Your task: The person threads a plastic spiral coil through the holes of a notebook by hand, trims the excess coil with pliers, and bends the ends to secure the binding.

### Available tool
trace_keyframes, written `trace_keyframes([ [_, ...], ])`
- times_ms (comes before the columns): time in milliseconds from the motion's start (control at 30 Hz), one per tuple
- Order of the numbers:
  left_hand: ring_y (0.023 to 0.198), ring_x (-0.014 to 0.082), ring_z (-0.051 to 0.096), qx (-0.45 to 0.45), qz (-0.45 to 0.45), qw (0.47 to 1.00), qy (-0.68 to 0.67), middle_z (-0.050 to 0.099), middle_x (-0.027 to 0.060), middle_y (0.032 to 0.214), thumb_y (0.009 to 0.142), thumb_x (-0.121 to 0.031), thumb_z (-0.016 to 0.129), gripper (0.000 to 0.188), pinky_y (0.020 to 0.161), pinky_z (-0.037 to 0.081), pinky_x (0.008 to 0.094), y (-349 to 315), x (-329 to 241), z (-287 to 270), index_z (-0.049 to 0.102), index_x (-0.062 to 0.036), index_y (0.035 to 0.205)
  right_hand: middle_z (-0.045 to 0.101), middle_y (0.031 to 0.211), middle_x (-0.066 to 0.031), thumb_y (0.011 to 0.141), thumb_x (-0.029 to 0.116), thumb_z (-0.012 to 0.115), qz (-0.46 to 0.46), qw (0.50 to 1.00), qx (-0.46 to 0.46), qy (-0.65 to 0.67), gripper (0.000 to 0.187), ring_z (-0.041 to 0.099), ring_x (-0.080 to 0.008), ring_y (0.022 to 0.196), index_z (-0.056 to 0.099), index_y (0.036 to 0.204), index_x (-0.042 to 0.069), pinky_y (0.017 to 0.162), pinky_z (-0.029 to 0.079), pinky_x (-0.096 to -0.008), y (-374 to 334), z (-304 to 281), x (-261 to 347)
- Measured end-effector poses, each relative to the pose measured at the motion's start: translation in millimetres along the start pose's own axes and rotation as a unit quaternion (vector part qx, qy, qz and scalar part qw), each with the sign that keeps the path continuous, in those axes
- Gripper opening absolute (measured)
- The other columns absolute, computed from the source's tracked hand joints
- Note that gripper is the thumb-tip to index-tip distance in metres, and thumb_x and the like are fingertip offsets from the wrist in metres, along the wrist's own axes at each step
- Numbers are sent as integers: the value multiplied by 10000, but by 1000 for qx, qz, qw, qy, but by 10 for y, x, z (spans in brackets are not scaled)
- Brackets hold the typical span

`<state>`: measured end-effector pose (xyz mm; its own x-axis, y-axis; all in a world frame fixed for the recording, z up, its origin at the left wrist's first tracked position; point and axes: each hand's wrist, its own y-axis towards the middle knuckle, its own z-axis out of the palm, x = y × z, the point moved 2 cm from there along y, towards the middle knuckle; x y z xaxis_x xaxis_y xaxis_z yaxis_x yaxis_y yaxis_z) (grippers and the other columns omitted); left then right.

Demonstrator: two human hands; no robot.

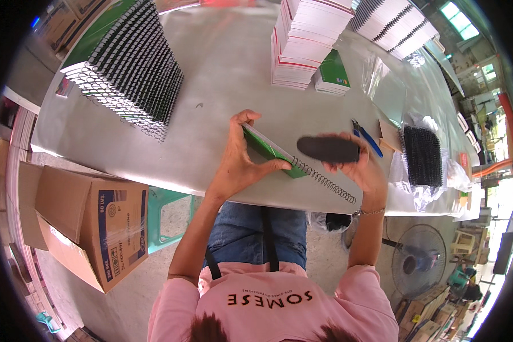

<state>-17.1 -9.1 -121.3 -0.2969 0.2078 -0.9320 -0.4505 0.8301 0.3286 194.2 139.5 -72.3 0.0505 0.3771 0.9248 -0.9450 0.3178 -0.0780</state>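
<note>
Close to the table's near edge, my left hand (236,162) grips a thin green notebook (266,148), thumb on the near side and fingers round its far end. A black spiral wire coil (326,181) runs through the notebook's right end, and its loose length sticks out to the lower right. My right hand (366,166) is closed round a dark, flat, rounded pad (328,149) that resembles a shoe sole. The pad is just above the coil; whether they touch I cannot tell. Blue-handled pliers (368,140) lie right of that hand.
Spiral-bound books (128,71) are stacked at the far left of the grey table (211,74). White book stacks (310,43) and a small green-covered pile (332,73) stand at the back. Black coils (422,155) lie in plastic at right. A cardboard box (91,222) and a fan (419,259) are below.
</note>
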Motion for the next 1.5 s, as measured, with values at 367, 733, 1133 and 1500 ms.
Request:
trace_keyframes([
  [367, 1212, 250, 421, 5, 26, 999, -19, 377, 95, 1299, 564, -200, 970, 1055, 1045, 378, 370, -11, 82, -41, 284, -65, 1354, 507, 1255, -94, 850, 76, 758, 23, 964, -64, -258, 171, 547, -129, 1047, 670, 960, -22, 902, 454, -253, 9, 319, -106],
  [733, 1078, 255, 464, 15, 82, 996, 34, 517, 44, 1075, 570, -181, 942, 611, 907, 445, 379, -13, -23, -106, 562, -100, 1041, 474, 1446, -185, 883, 123, 675, -11, 996, -13, 89, 329, 498, -204, 1286, 509, 1158, 55, 1027, 439, -321, 114, 434, -530],
  [1133, 1040, 269, 454, 22, 94, 992, 81, 525, 49, 969, 549, -187, 948, 562, 862, 450, 392, -15, -171, -38, 563, -79, 944, 518, 1402, -150, 814, 244, 764, -18, 983, 39, -178, 422, 524, -185, 1231, 619, 1134, 11, 994, 438, -298, 8, 298, -22],
  [1500, 1053, 290, 456, 3, 73, 992, 101, 531, 73, 1006, 592, -195, 931, 556, 862, 446, 402, -21, -169, -32, 556, -65, 983, 600, 1262, -128, 812, 194, 778, -76, 835, -230, -495, 328, 558, -246, 1192, 661, 1063, 18, 998, 424, -346, 138, 225, -109],
])
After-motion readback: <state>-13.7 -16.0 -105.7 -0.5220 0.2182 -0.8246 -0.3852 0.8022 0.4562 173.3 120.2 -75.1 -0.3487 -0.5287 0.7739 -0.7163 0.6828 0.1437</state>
